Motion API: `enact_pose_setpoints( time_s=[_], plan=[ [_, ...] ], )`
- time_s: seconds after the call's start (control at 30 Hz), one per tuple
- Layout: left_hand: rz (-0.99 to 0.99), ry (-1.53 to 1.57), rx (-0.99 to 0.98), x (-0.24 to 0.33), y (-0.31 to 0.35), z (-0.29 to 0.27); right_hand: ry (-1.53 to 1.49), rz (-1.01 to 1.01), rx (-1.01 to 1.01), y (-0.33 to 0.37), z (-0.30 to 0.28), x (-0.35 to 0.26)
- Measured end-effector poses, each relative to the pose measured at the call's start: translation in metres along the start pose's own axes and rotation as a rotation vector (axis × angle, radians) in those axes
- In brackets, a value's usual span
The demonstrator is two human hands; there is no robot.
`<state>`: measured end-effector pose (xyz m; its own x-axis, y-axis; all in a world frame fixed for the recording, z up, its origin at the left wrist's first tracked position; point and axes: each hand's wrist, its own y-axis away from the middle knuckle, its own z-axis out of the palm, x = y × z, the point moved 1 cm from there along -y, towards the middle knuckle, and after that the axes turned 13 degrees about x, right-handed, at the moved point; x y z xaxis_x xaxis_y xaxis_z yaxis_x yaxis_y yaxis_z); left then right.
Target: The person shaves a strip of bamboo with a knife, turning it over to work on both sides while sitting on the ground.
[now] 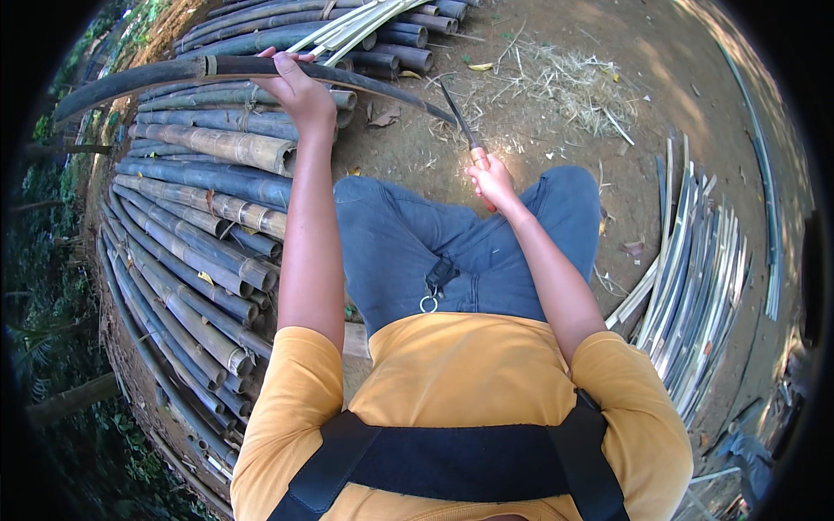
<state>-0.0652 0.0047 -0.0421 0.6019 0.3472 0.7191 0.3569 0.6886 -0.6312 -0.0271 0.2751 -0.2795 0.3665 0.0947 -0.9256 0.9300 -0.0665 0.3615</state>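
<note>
My left hand (300, 91) is wrapped round a long dark split bamboo piece (143, 80), held up crosswise with a joint ring just left of my fingers. Its right end tapers down toward the blade of a knife (460, 115); I cannot tell whether the two touch. The knife's orange-red handle sits in my closed right hand (493, 184), above my bent legs, and its slim dark blade points up and away from me.
Stacked bamboo poles (200, 178) fill the left side. Pale split strips (360, 26) lie across poles at the far end. Shavings (573, 91) cover the dirt ahead. On the right lies a bundle of thin strips (695, 278), with long poles (764, 182) beyond it.
</note>
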Motion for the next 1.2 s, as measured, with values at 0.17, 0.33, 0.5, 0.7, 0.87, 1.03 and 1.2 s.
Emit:
enact_pose_setpoints(
  time_s=[0.17,0.33,0.5,0.7,0.87,1.03,1.2],
  plan=[
    [-0.112,-0.039,-0.113,0.009,-0.008,0.022,0.127,-0.013,0.143,-0.023,-0.033,0.036],
    [-0.118,0.078,-0.158,0.008,-0.017,0.044,-0.116,0.209,0.308,-0.030,-0.030,0.032],
    [-0.159,0.292,-0.169,0.013,-0.011,0.064,-0.380,0.328,0.405,-0.028,-0.039,0.027],
    [-0.254,0.342,-0.052,0.029,-0.004,0.092,-0.189,0.279,0.283,-0.024,-0.036,0.027],
    [-0.188,0.324,-0.003,0.050,-0.014,0.106,-0.066,0.259,0.204,-0.017,-0.035,0.028],
    [-0.129,0.354,0.068,0.064,-0.053,0.088,0.107,0.228,0.100,-0.016,-0.029,0.025],
    [-0.133,0.343,0.206,0.066,-0.083,0.050,0.252,0.154,-0.045,-0.020,-0.017,0.029]
  ],
)
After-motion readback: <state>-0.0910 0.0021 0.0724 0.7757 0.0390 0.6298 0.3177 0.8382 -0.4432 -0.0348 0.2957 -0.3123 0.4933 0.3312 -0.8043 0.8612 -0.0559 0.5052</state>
